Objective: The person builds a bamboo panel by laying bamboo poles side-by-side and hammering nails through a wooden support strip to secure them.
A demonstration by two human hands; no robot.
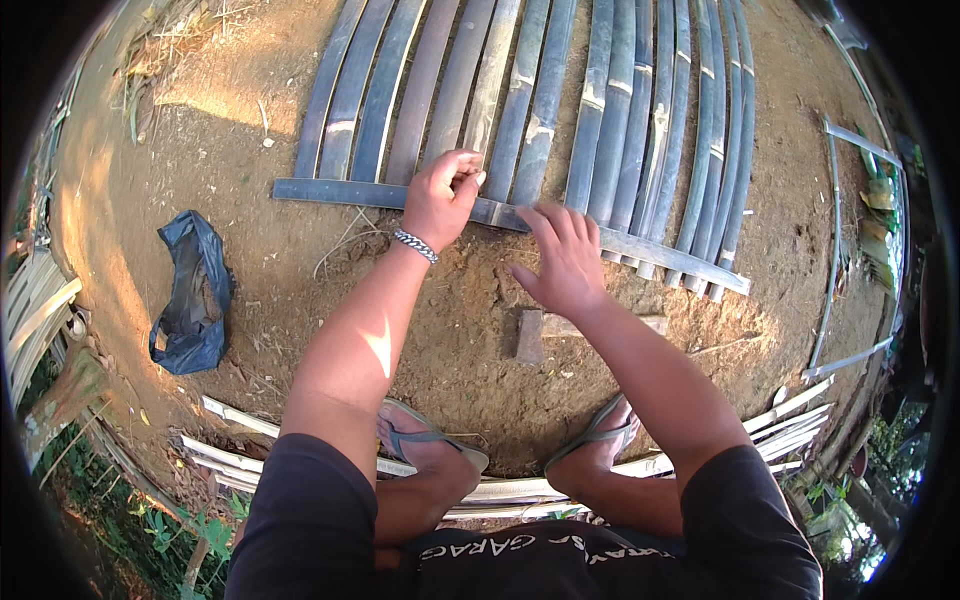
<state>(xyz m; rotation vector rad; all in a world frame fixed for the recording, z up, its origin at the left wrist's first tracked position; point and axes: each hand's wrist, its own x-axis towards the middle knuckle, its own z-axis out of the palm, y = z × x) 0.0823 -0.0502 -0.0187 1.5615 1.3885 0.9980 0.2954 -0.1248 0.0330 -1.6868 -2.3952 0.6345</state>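
Note:
Several long split bamboo slats (pixel 545 110) lie side by side on the soil, running away from me. Across their near ends runs a bamboo crosspiece (pixel 340 192). My left hand (pixel 442 200), with a chain bracelet on its wrist, is closed in a pinch over the crosspiece, left of its middle; what the fingertips hold is too small to make out. To its right, my right hand (pixel 568 262) lies with its fingertips on the crosspiece, fingers stretched out and thumb apart. Below it a hatchet (pixel 531 337) rests on the ground, its wooden handle partly hidden by my right forearm.
A dark plastic bag (pixel 190 345) sits open on the soil at the left. Pale bamboo strips (pixel 500 490) lie behind my sandalled feet. A thin bamboo frame (pixel 836 240) stands out at the right. More split strips (pixel 40 310) are piled at the far left edge.

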